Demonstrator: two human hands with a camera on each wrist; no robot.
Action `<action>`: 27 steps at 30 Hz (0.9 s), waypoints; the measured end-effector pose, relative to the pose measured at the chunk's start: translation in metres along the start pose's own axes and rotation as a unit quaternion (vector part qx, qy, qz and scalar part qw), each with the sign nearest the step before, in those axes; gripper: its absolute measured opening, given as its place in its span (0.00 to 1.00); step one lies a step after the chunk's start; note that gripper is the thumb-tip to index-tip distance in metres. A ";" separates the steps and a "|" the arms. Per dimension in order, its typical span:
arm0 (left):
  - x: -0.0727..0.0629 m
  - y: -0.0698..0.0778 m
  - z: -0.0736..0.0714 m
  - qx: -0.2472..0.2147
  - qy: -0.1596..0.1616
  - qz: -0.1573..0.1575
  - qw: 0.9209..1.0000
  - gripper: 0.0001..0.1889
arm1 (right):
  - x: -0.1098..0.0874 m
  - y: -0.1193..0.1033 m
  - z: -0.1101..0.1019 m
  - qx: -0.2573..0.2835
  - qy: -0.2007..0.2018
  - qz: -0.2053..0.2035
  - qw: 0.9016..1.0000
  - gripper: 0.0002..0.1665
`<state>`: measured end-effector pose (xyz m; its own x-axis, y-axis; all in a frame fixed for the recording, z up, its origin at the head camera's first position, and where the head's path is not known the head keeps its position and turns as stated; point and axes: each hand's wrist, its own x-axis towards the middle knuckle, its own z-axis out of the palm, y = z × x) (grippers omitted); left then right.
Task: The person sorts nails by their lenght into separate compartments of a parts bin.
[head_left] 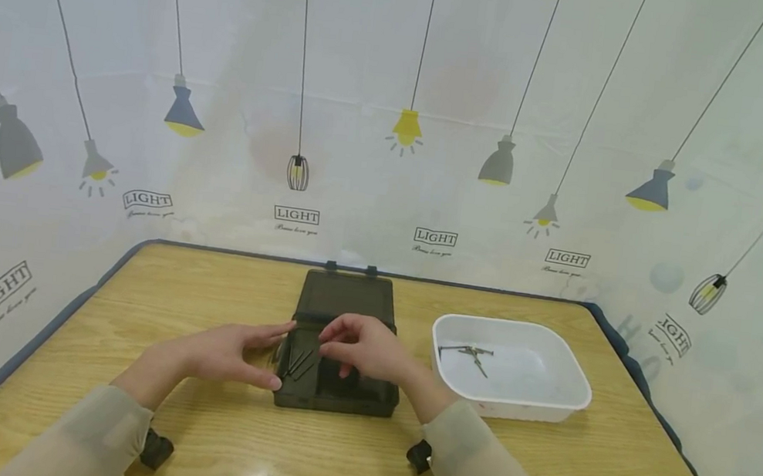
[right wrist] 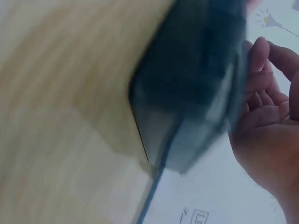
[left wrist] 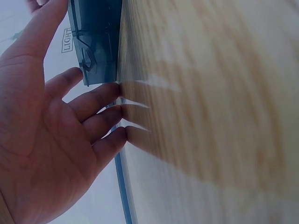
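Observation:
A dark translucent plastic box (head_left: 357,406) lies on the table with its lid (head_left: 347,296) folded back. Several thin dark screws (head_left: 299,366) lie in its left compartment. My left hand (head_left: 219,349) is at the box's left side, its thumb by the front corner and its index finger farther back. In the left wrist view, the other fingers (left wrist: 100,105) extend at the tabletop beside the box. Over the box's right part hovers my right hand (head_left: 366,347), fingers bent, thumb and index tips slightly apart with nothing visible between them.
A white plastic tray (head_left: 511,399) stands right of the box, close to my right forearm. Several screws (head_left: 474,352) lie in its left part. The wooden table (head_left: 193,435) ends at a lamp-printed curtain (head_left: 359,189) behind and at both sides.

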<state>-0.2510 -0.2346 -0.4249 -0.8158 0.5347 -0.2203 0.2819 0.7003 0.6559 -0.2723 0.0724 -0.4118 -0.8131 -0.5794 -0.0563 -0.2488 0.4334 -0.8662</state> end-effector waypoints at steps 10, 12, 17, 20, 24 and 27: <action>-0.001 -0.001 0.000 -0.011 -0.003 0.013 1.000 0.56 | -0.030 0.005 -0.058 0.005 0.016 0.001 1.000 0.13; -0.001 -0.001 0.000 -0.014 -0.004 0.016 1.000 0.56 | -0.040 0.011 -0.073 -0.006 0.029 0.010 1.000 0.13; -0.001 -0.002 0.000 -0.017 -0.008 0.018 1.000 0.56 | -0.061 0.029 -0.105 -0.016 0.066 0.041 0.997 0.15; -0.001 -0.002 0.001 -0.020 -0.010 0.018 1.000 0.55 | -0.069 0.041 -0.121 -0.017 0.085 0.059 0.994 0.16; 0.000 -0.003 0.001 -0.021 -0.009 0.019 1.000 0.55 | -0.076 0.056 -0.138 -0.019 0.096 0.080 0.992 0.16; 0.000 -0.003 0.002 -0.020 -0.007 0.019 1.000 0.55 | -0.077 0.068 -0.147 -0.029 0.087 0.094 0.991 0.15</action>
<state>-0.2508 -0.2360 -0.4278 -0.7982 0.5668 -0.2040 0.2921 0.6604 0.6918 -0.3040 0.2479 -0.3931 -0.9254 -0.3588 -0.1220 -0.1105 0.5633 -0.8188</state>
